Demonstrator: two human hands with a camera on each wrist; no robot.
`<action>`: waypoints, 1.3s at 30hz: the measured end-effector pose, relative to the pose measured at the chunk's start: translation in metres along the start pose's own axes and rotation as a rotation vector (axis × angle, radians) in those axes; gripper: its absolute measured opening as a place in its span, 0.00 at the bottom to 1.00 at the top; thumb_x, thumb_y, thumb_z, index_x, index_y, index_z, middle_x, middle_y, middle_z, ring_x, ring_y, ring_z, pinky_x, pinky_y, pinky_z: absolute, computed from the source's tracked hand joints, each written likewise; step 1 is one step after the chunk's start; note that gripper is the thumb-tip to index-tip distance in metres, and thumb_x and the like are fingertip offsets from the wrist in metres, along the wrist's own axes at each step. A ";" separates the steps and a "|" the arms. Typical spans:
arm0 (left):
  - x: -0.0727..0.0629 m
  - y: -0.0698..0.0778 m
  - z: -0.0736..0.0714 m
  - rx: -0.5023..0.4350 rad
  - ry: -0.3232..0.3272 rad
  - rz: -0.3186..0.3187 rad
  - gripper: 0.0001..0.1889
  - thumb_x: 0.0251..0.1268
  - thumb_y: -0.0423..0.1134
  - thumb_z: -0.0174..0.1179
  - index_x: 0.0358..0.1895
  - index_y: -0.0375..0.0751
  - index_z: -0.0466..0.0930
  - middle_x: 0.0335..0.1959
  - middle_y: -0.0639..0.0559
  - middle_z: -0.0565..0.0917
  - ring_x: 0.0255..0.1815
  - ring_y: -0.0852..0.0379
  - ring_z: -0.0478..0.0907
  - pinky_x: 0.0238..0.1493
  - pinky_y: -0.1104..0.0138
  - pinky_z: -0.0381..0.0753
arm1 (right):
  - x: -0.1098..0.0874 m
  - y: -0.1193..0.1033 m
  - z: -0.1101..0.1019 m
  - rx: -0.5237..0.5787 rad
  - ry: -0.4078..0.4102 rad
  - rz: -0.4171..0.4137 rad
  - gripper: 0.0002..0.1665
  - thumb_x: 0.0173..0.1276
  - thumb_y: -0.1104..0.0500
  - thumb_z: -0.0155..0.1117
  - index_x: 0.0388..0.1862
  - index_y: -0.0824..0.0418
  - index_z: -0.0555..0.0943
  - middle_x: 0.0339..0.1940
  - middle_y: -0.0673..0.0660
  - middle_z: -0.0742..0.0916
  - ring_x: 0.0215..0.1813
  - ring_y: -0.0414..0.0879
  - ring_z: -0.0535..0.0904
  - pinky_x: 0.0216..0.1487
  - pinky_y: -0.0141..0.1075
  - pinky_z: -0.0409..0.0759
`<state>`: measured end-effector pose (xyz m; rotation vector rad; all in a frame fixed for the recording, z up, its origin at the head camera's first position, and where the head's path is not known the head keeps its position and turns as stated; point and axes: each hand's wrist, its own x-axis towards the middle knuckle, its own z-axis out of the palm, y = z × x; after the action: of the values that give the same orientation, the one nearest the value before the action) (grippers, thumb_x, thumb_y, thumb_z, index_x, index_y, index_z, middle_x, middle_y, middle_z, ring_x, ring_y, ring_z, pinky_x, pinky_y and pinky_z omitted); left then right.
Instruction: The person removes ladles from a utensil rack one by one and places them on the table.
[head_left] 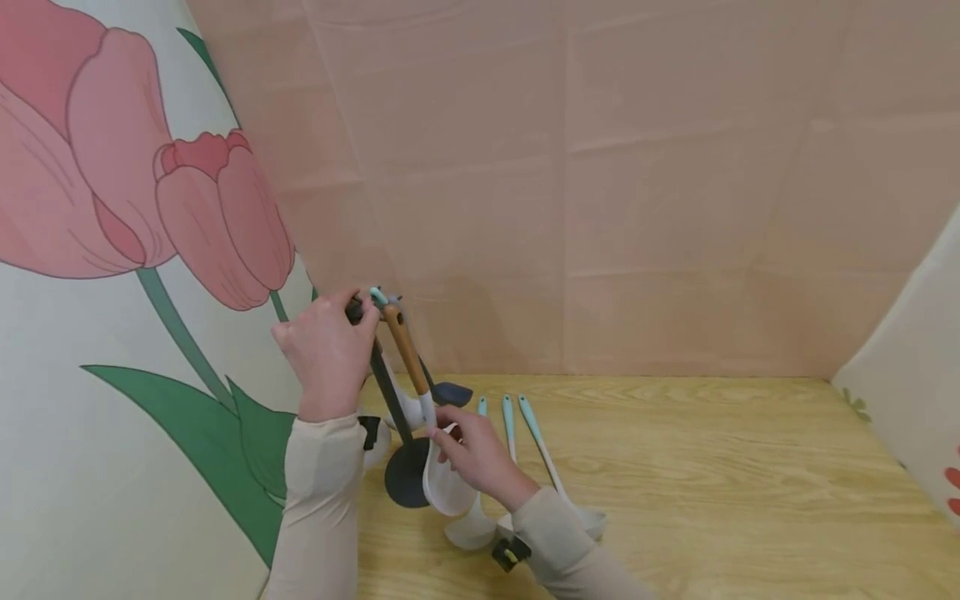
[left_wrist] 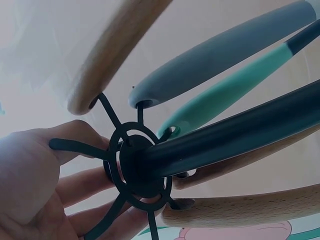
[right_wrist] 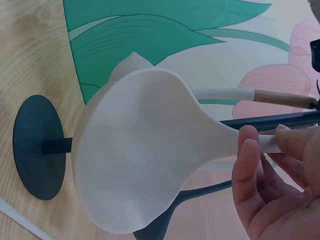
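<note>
A black utensil stand (head_left: 387, 387) with a round base stands on the table at the left. My left hand (head_left: 326, 346) grips it at the top, fingers behind the hooked ring (left_wrist: 114, 172) in the left wrist view. Between thumb and fingers, my right hand (head_left: 480, 458) pinches the neck of a white ladle (right_wrist: 145, 140). The ladle's wooden handle (head_left: 405, 346) rises to the ring, its holed end right beside the hooks. From other hooks hang a grey-blue handle (left_wrist: 215, 57), a mint handle (left_wrist: 230, 95) and wooden handles (left_wrist: 240, 207).
Several white utensils with mint handles (head_left: 530, 414) lie on the wood-grain table (head_left: 712, 475), partly under my right forearm. A dark blue spatula head (head_left: 453, 393) hangs behind the stand. A tulip-printed panel (head_left: 225, 225) stands close on the left, and a pink cloth (head_left: 637, 208) covers the back.
</note>
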<state>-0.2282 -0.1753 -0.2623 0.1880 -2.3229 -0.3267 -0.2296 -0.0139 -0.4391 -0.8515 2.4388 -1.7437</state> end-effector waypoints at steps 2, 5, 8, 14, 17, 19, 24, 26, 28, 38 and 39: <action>0.000 0.000 0.000 0.004 0.008 0.002 0.12 0.68 0.44 0.57 0.46 0.49 0.89 0.33 0.45 0.88 0.29 0.44 0.80 0.40 0.47 0.65 | -0.001 0.000 -0.001 -0.002 0.005 0.000 0.14 0.77 0.56 0.57 0.55 0.60 0.81 0.43 0.54 0.85 0.29 0.46 0.83 0.26 0.34 0.81; -0.001 -0.001 0.000 0.004 0.010 0.003 0.12 0.68 0.44 0.57 0.45 0.49 0.89 0.33 0.45 0.88 0.29 0.44 0.80 0.40 0.47 0.65 | -0.002 0.000 -0.001 0.004 0.014 -0.002 0.16 0.77 0.55 0.57 0.55 0.62 0.81 0.42 0.54 0.84 0.30 0.46 0.83 0.26 0.34 0.81; -0.001 -0.001 0.001 0.000 0.010 0.001 0.12 0.68 0.45 0.57 0.43 0.49 0.89 0.32 0.45 0.88 0.29 0.44 0.80 0.40 0.47 0.64 | -0.004 0.001 -0.003 0.004 0.025 -0.004 0.15 0.77 0.54 0.58 0.54 0.60 0.81 0.42 0.53 0.84 0.30 0.44 0.83 0.26 0.34 0.81; -0.001 0.000 0.000 -0.004 0.004 -0.007 0.13 0.69 0.46 0.57 0.46 0.48 0.90 0.32 0.45 0.88 0.30 0.44 0.80 0.40 0.47 0.64 | -0.007 0.005 -0.006 0.012 0.042 0.001 0.12 0.77 0.56 0.58 0.53 0.58 0.81 0.42 0.53 0.84 0.29 0.43 0.82 0.26 0.34 0.81; -0.001 0.000 0.000 0.000 0.000 -0.010 0.14 0.69 0.46 0.56 0.47 0.48 0.89 0.33 0.44 0.88 0.31 0.44 0.80 0.41 0.47 0.64 | -0.009 0.008 -0.008 0.020 0.045 0.008 0.13 0.77 0.55 0.58 0.53 0.60 0.81 0.42 0.54 0.84 0.29 0.45 0.82 0.26 0.34 0.81; -0.001 0.000 0.000 0.003 -0.004 -0.010 0.14 0.70 0.46 0.56 0.47 0.48 0.89 0.32 0.44 0.88 0.31 0.44 0.80 0.41 0.47 0.64 | -0.011 0.009 -0.010 0.025 0.048 0.014 0.15 0.77 0.54 0.58 0.54 0.62 0.81 0.42 0.54 0.84 0.30 0.45 0.82 0.26 0.34 0.81; -0.001 0.001 0.000 -0.001 -0.013 -0.010 0.14 0.70 0.46 0.56 0.48 0.48 0.89 0.32 0.45 0.88 0.31 0.44 0.80 0.41 0.47 0.64 | -0.016 0.014 -0.017 0.018 0.070 0.008 0.17 0.76 0.54 0.59 0.55 0.64 0.81 0.41 0.55 0.84 0.29 0.46 0.82 0.24 0.34 0.80; -0.001 0.001 0.000 -0.001 -0.017 -0.011 0.14 0.70 0.46 0.56 0.48 0.48 0.89 0.32 0.45 0.88 0.31 0.45 0.80 0.41 0.47 0.64 | -0.018 0.017 -0.020 0.016 0.077 0.005 0.17 0.76 0.54 0.59 0.55 0.64 0.81 0.41 0.55 0.84 0.29 0.46 0.82 0.24 0.34 0.80; -0.001 0.001 0.000 -0.002 -0.020 -0.012 0.14 0.70 0.45 0.55 0.48 0.48 0.89 0.32 0.45 0.88 0.31 0.45 0.80 0.41 0.47 0.63 | -0.019 0.020 -0.023 0.015 0.084 0.006 0.16 0.76 0.55 0.59 0.54 0.64 0.81 0.40 0.55 0.84 0.29 0.47 0.82 0.24 0.35 0.80; -0.001 0.002 0.001 0.002 0.007 0.012 0.14 0.70 0.44 0.57 0.49 0.48 0.89 0.31 0.44 0.87 0.29 0.45 0.79 0.41 0.46 0.63 | -0.027 0.035 -0.033 -0.041 0.111 0.044 0.10 0.75 0.53 0.61 0.48 0.56 0.83 0.37 0.52 0.83 0.25 0.42 0.79 0.22 0.33 0.79; -0.001 0.002 0.001 0.003 0.009 0.013 0.13 0.70 0.44 0.57 0.49 0.48 0.89 0.30 0.44 0.87 0.29 0.45 0.79 0.40 0.46 0.63 | -0.028 0.037 -0.034 -0.044 0.113 0.050 0.11 0.75 0.52 0.61 0.48 0.55 0.83 0.37 0.52 0.83 0.25 0.42 0.79 0.22 0.33 0.79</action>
<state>-0.2280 -0.1732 -0.2631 0.1753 -2.3145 -0.3153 -0.2319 0.0366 -0.4665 -0.7076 2.5542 -1.7739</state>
